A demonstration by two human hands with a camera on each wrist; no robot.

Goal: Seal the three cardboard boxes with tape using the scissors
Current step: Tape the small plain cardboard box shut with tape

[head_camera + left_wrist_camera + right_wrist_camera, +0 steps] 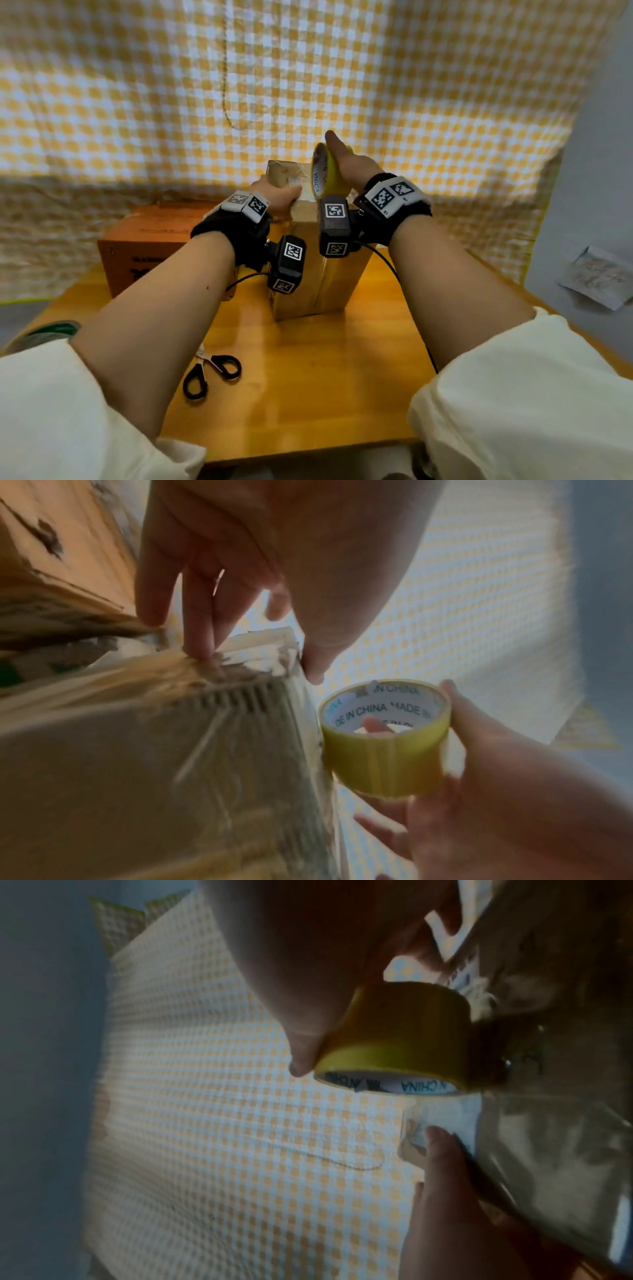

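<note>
Midway, it seems: the right hand [346, 164] has its grip wrapped around a yellow tape roll [385, 737], thumb over the rim, held just off the far top edge of a tall cardboard box [318, 274] on the wooden desk [308, 394]. Beside that grip, the left hand [277, 200] lies with straight fingers [202, 631] pressing down on the box top, seemingly pinning a clear tape end there. The box is brown corrugated board, scuffed, with glossy old tape and a torn label. To the left of the grip sits a lower orange box [144, 246], apparently not yet taped; a third box cannot be made out. Black-handled scissors [212, 373] lie nearer the person, untouched, so cutting remains.
</note>
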